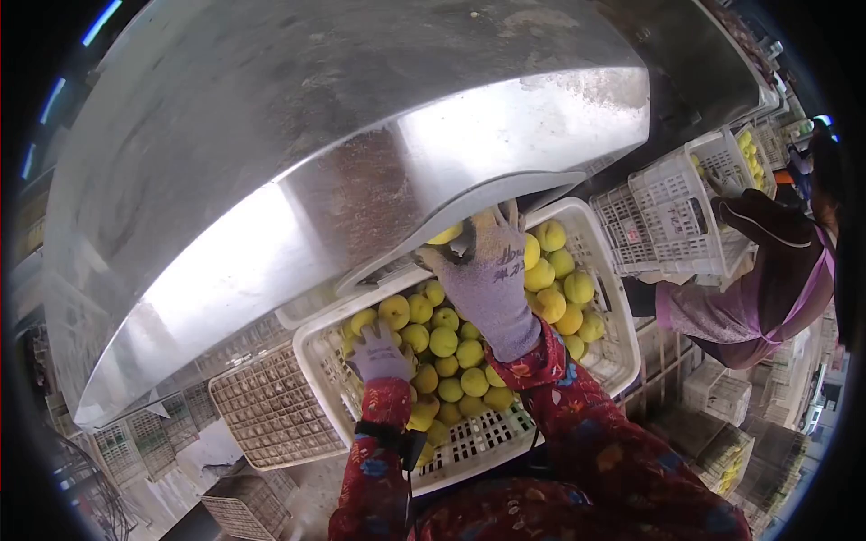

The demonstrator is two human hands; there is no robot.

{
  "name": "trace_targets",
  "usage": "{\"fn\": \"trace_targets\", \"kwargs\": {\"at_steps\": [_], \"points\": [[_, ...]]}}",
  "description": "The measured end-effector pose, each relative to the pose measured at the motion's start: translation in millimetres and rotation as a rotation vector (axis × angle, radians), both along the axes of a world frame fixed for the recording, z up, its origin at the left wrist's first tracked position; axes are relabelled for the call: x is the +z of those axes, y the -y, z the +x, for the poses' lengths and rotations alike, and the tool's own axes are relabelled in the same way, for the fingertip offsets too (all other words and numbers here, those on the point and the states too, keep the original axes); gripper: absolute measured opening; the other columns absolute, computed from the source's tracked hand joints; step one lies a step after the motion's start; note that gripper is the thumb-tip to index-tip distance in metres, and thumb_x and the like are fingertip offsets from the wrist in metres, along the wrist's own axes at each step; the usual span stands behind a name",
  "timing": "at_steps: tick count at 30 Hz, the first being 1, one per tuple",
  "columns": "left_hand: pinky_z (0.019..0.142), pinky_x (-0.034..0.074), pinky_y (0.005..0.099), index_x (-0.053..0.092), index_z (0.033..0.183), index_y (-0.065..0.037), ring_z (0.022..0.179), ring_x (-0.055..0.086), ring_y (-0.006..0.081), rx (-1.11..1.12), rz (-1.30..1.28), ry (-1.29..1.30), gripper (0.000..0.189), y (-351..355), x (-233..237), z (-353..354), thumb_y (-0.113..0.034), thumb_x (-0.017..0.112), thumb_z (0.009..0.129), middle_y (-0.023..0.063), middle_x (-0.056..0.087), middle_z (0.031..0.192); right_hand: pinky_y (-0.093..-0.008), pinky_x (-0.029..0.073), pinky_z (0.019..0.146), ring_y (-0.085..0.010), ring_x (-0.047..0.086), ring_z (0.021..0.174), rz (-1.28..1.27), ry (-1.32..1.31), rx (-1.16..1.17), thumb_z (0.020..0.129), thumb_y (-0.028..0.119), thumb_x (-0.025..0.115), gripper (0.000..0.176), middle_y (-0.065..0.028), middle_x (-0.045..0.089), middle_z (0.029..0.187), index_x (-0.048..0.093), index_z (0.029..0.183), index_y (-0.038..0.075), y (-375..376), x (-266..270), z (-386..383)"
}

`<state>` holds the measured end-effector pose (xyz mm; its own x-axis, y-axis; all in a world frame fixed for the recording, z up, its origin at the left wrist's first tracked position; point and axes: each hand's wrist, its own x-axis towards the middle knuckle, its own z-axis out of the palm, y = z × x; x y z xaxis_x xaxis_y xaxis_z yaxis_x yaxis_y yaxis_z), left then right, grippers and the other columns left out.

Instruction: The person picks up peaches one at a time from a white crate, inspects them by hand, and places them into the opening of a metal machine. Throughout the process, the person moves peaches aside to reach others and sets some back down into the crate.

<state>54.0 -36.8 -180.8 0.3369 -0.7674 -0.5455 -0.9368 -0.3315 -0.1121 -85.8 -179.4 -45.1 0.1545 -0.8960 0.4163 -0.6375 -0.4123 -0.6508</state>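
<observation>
White slotted crate sits close against the wearer's body, its far side at the curved lip of the metal housing; presumably placed so that both hands reach crate and lip alike. Task's thing, the yellow fruit, lies heaped in the crate, with some bare floor at the near side. Left hand: palm down over the fruit at the crate's left end, fingers slightly spread, perhaps steadying; cannot tell whether it grips any. Right hand: raised at the lip, thumb and fingers wide apart, 1 fruit beside the thumb; palm hidden, so cannot tell if anything is held. Materials: housing is smooth, reflective sheet metal with brownish staining; crate is moulded plastic with a rounded rim; fruit is round, matt, yellow to greenish. Gloves are lilac-grey fabric, dark lettering on the right; sleeves red, floral. At left, a brown lattice crate; at right, a co-worker beside pale crates.
</observation>
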Motion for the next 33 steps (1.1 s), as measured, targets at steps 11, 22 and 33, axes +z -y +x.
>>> {"fn": "trace_targets", "kwargs": {"at_steps": [11,22,33], "points": [[0.081,0.054,0.0493,0.041,0.139,-0.007,0.102,0.062,0.0348,-0.114,-0.061,-0.158,0.075,-14.2,-7.1,20.0,-0.041,0.074,0.081,0.0167,0.05,0.128,-0.0441,0.05,0.085,-0.0329,0.062,0.101,0.42,-0.087,-0.12,0.074,0.024,0.081,0.055,-0.0127,0.063,0.11,0.056,0.12,0.006,-47.1,-45.7,-140.5],[0.095,0.049,0.0296,0.047,0.139,0.001,0.116,0.058,0.0198,0.779,-0.402,-1.644,0.057,-16.1,40.4,18.7,-0.016,0.071,0.09,0.0129,0.059,0.129,-0.0433,0.046,0.101,-0.0366,0.055,0.117,0.488,0.008,0.168,0.064,0.012,0.086,0.079,-0.016,0.057,0.128,0.047,0.133,0.004,-49.8,-36.3,-116.1],[0.094,0.054,0.0386,0.04,0.143,0.001,0.113,0.062,0.0264,1.003,-0.558,-2.128,0.063,-7.8,129.5,-11.5,-0.028,0.065,0.094,0.016,0.057,0.128,-0.0473,0.049,0.087,-0.0384,0.059,0.104,0.088,-0.012,0.012,0.071,0.016,0.085,0.073,-0.0185,0.06,0.121,0.048,0.131,-0.002,-69.7,35.9,-43.4]]}}
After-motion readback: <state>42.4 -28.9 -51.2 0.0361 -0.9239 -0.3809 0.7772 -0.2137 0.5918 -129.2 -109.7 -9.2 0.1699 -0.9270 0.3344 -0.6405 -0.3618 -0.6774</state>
